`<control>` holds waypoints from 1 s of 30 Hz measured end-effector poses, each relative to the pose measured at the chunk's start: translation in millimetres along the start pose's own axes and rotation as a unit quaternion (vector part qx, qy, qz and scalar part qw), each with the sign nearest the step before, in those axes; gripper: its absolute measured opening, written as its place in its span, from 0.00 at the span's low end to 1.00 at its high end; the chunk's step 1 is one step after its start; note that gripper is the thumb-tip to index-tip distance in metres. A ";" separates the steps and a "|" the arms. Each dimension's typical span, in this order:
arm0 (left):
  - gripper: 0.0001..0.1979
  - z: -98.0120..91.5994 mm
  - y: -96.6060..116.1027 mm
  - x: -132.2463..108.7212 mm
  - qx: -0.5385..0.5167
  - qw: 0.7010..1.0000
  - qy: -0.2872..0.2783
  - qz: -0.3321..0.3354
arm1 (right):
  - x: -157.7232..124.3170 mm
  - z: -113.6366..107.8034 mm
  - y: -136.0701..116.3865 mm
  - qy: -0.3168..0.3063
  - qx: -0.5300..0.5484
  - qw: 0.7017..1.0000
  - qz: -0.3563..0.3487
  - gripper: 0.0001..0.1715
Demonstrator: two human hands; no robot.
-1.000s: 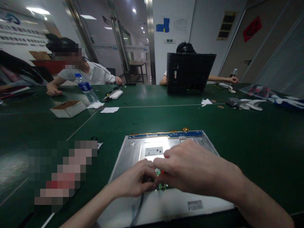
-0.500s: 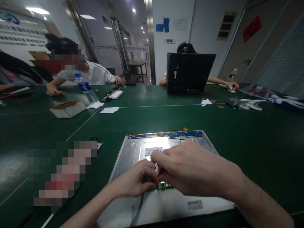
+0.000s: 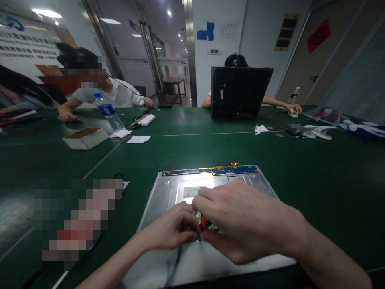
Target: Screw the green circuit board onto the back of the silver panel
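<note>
A silver metal-backed display panel (image 3: 159,196) lies flat before me, a blue circuit strip (image 3: 240,170) along its far edge. On its middle sits a small green circuit board (image 3: 217,229), mostly covered by my hands. My right hand (image 3: 240,220) is closed around a red-and-black screwdriver (image 3: 203,223), pointing down at the board's near left; most of it is hidden. Beside it, my left hand (image 3: 177,226) has its fingers bent and pinched at the board's left edge; what lies between them is hidden. A dark cable (image 3: 177,265) runs from under this hand toward me.
Left of the panel lies a blurred-out item (image 3: 87,216). Farther off are an open box (image 3: 86,138), a water bottle (image 3: 108,112) and paper scraps (image 3: 138,139). Across the green table (image 3: 180,150) stands a black panel (image 3: 240,92). People sit at the far side.
My right hand has rolled slightly, its lower side coming nearer to me, and the screwdriver's red-and-black part shows more. My left hand stays in place.
</note>
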State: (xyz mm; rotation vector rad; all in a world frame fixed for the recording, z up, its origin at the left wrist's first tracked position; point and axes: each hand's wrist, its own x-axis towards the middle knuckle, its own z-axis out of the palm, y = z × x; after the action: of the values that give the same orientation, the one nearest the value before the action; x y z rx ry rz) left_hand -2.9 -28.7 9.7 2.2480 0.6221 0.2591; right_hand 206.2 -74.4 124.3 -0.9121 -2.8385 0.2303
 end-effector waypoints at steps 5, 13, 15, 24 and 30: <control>0.03 1.2 -1.9 -1.8 0.013 1.000 -0.003 -0.017 | 0.3 -0.8 -0.8 -0.010 -0.004 1.000 -0.009 0.07; 0.02 1.8 -2.5 0.1 0.019 1.000 0.005 -0.020 | 0.6 3.4 0.9 -0.006 -0.027 0.999 0.023 0.09; 0.03 1.5 -2.1 0.1 0.012 1.000 0.004 -0.019 | 0.2 2.9 1.2 -0.006 -0.018 1.000 0.019 0.09; 0.03 1.6 -2.7 -1.7 0.012 1.000 0.002 -0.026 | 0.2 2.7 0.2 0.003 -0.023 1.000 -0.006 0.07; 0.02 2.2 -2.4 -1.0 0.027 0.999 0.011 -0.035 | 0.6 4.7 0.7 0.003 -0.033 0.999 0.008 0.09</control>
State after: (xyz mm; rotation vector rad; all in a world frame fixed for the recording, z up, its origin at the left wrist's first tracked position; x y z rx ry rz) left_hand -3.7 -29.2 6.5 2.2729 0.7273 0.2346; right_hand 205.1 -73.9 119.7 -0.9474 -2.8499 0.1362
